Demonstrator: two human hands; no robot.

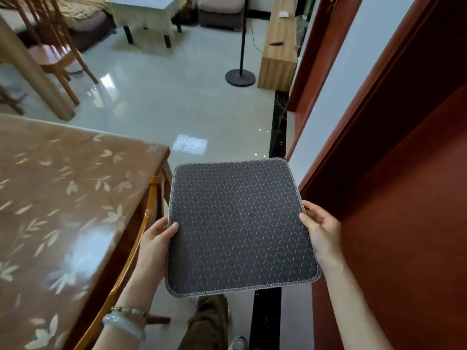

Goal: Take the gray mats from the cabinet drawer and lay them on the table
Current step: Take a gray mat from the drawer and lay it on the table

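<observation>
A dark gray mat (238, 223) with a stitched light border and a diamond pattern is held flat in front of me, above the floor. My left hand (156, 238) grips its left edge, thumb on top. My right hand (321, 228) grips its right edge. The table (63, 198), covered by a brown cloth with pale leaf prints, lies to the left of the mat, with its near corner close to the mat's left side. I cannot tell whether more than one mat is in the stack. The cabinet drawer is not in view.
A wooden chair back (134, 256) curves along the table's right edge, just under my left wrist. A red-brown door and frame (404, 173) fill the right side. Ahead lie glossy floor tiles (177, 102), a floor lamp base (240, 77), a low wooden bench (278, 51) and more chairs.
</observation>
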